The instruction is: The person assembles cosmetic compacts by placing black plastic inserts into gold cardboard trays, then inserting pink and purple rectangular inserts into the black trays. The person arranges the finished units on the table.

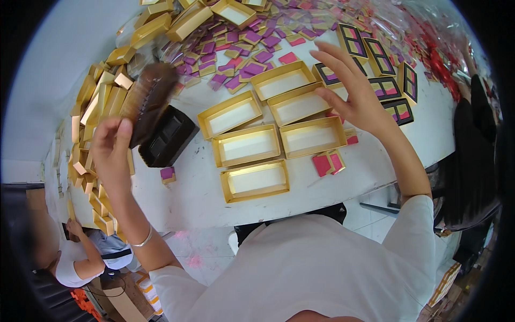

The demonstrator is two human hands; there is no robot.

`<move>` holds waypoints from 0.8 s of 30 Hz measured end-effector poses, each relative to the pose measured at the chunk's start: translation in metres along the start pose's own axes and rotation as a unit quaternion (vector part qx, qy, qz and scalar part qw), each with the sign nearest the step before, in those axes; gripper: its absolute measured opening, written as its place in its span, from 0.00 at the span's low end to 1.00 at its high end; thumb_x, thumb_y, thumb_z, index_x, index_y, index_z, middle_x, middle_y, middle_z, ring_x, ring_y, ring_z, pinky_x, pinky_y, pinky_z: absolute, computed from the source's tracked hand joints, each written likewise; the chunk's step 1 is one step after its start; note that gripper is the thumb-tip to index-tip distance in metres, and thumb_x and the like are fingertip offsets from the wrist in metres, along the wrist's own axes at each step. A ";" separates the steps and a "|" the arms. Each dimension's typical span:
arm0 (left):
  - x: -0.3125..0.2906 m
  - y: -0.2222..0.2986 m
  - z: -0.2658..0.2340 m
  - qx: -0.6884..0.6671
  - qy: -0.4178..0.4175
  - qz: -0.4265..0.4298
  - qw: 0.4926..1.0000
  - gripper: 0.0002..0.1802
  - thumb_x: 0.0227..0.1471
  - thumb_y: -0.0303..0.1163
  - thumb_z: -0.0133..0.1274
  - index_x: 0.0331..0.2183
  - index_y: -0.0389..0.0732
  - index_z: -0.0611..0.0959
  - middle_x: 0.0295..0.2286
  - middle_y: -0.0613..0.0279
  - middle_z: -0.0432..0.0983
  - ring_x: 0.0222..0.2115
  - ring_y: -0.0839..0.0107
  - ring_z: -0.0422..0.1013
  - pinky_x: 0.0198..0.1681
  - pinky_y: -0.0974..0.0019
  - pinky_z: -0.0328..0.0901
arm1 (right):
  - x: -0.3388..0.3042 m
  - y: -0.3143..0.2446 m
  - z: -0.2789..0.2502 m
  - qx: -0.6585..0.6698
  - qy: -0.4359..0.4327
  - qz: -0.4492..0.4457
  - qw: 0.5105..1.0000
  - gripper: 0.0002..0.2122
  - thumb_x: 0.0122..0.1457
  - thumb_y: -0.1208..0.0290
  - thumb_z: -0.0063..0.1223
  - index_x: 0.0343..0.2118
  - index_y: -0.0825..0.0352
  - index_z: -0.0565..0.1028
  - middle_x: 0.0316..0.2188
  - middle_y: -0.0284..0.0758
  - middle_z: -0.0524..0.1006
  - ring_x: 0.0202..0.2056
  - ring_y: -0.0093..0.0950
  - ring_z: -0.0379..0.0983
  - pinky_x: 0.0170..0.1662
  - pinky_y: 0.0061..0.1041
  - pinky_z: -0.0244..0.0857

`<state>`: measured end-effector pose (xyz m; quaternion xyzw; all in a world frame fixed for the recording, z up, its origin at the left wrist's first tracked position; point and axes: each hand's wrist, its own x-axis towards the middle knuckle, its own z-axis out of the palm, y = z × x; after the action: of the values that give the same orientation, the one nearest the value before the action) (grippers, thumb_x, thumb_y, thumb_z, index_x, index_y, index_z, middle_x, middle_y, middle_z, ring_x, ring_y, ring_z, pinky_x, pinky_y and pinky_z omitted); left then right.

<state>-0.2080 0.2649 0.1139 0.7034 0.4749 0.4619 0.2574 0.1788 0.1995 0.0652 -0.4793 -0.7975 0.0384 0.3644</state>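
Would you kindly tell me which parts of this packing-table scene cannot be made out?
- Brown object in the left hand: motion-blurred in the head view; its kind is unclear.
- Black tray: partly covered by that object.
- Gold boxes at the left: bent and cut by the fisheye rim.
- Purple and gold small boxes: too small to show detail.
- Right hand: hides the tabletop beneath.

A: Lighting's bright and even, looks like overhead. The white table (370, 161) is nearly blown out, shadows under the gold boxes (247, 145) are soft.

B: Blur?

A: Yes. The brown tray (147, 99) in the left hand (110, 147) is smeared by motion; the right hand (354, 88) is slightly soft. Glare on the clear wrap top right.

B: Edges?

A: Heavy fisheye bend, black corners.
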 end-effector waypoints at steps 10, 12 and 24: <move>0.044 0.018 0.163 -0.200 -0.318 -0.202 0.905 0.26 0.54 0.51 0.50 0.43 0.37 0.77 0.34 0.64 0.74 0.36 0.77 0.67 0.43 0.71 0.62 | 0.040 0.024 -0.024 -0.090 -0.068 -0.143 0.983 0.23 0.40 0.75 0.64 0.43 0.61 0.73 0.46 0.38 0.69 0.47 0.40 0.65 0.49 0.36 0.61; 0.047 0.007 0.167 0.056 -0.304 0.010 0.951 0.33 0.51 0.52 0.53 0.50 0.37 0.71 0.41 0.58 0.73 0.38 0.70 0.68 0.42 0.65 0.64 | 0.040 0.043 -0.028 -0.123 -0.094 -0.114 0.981 0.20 0.42 0.73 0.64 0.41 0.61 0.73 0.43 0.37 0.70 0.45 0.38 0.66 0.47 0.36 0.61; 0.032 -0.021 0.183 0.089 -0.364 0.059 0.925 0.38 0.39 0.36 0.64 0.52 0.35 0.69 0.42 0.53 0.70 0.38 0.64 0.70 0.41 0.66 0.65 | 0.038 0.059 0.006 0.206 -0.300 0.161 0.917 0.24 0.45 0.85 0.55 0.49 0.65 0.71 0.54 0.41 0.63 0.42 0.39 0.70 0.46 0.28 0.66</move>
<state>-0.0491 0.3168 0.0297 0.8698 0.3456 0.1442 0.3212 0.2081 0.2625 0.0575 -0.4812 -0.7560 0.4022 0.1875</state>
